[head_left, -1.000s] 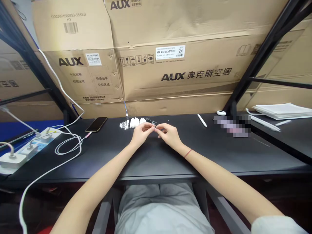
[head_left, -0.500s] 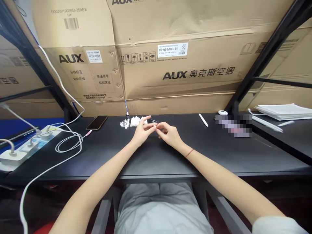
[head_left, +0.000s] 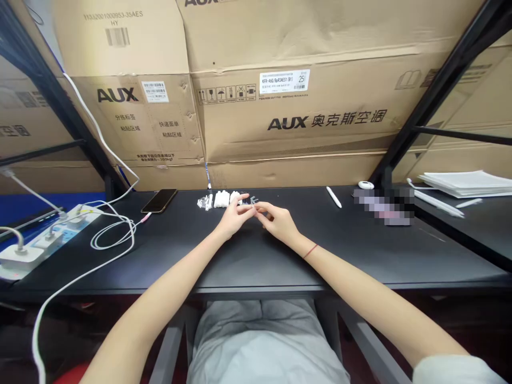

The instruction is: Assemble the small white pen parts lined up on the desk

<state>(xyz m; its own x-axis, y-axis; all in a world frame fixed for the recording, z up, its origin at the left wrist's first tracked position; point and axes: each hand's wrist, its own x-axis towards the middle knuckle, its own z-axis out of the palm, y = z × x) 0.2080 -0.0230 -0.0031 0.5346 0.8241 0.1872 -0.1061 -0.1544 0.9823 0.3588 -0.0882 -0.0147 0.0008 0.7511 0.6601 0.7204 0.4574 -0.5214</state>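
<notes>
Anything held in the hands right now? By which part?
Cannot tell. The left hand and right hand meet at the fingertips beside the small white plastic parts; anything pinched there is too small to see.

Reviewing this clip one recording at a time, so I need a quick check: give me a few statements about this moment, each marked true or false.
1. The left hand and right hand meet at the fingertips above the black desk. True.
2. The smartphone lies at the far right of the desk. False: the smartphone lies left of the hands, near the white power strip.
3. Small white parts lie in a row just beyond the hands. True.
4. The right hand grips a white pen. False: the white pen lies on the desk, right of the hands.
5. A thin red band circles the right wrist. True.
</notes>
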